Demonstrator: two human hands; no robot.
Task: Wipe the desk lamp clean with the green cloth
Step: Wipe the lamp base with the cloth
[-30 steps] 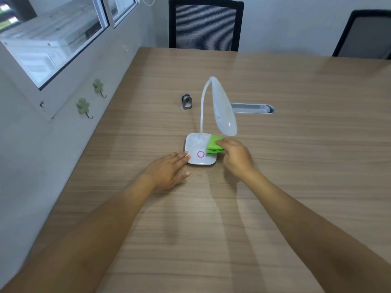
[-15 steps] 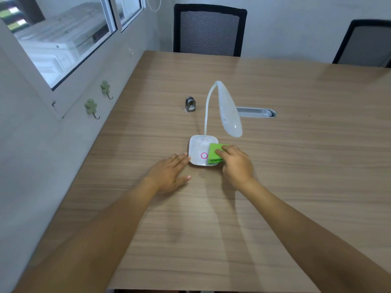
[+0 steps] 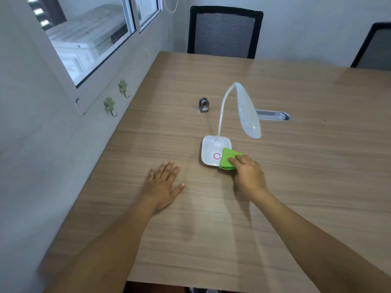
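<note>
A white desk lamp stands mid-table, its gooseneck arching over to a long drooping head. Its square white base carries a pink ring mark. A folded green cloth lies over the base's near right corner. My right hand presses on the cloth with its fingertips. My left hand lies flat on the wooden table, fingers spread, a short way left of the base and not touching it.
A small grey metal object stands behind and left of the lamp. A metal cable slot is set in the tabletop behind the lamp head. Two black chairs stand at the far edge. A wall with hooks runs along the left.
My left hand has drawn back from the lamp base toward the left and now lies apart from it. My right hand has slid the cloth down to the base's near right corner.
</note>
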